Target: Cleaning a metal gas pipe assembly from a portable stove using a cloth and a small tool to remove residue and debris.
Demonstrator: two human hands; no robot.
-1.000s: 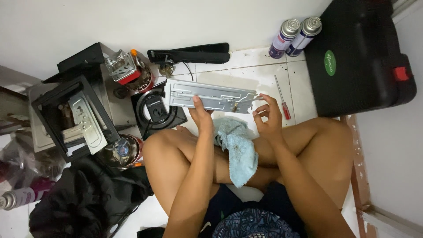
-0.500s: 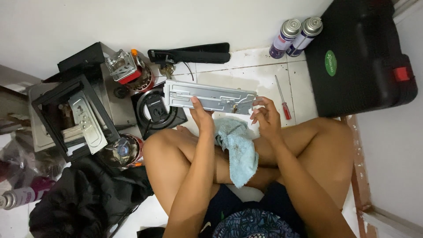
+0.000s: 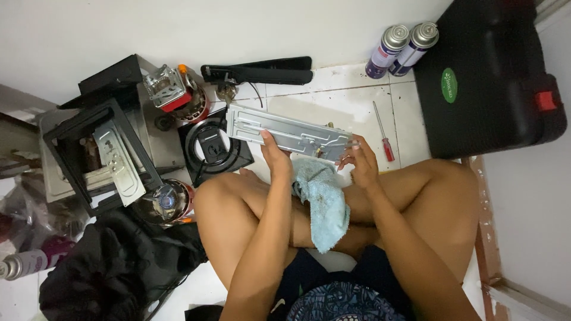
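left hand fingers clamp the lower edge of the long metal panel, held over the knees. right hand pinches its right end. blue rag on lap. looks mid-inspection; next move needs a steady grip on the panel.

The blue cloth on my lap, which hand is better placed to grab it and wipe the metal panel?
Probably the right hand. It only fingers the end of the metal panel, and the blue cloth lies just below it. The left hand grips the panel near its middle, apparently carrying it.
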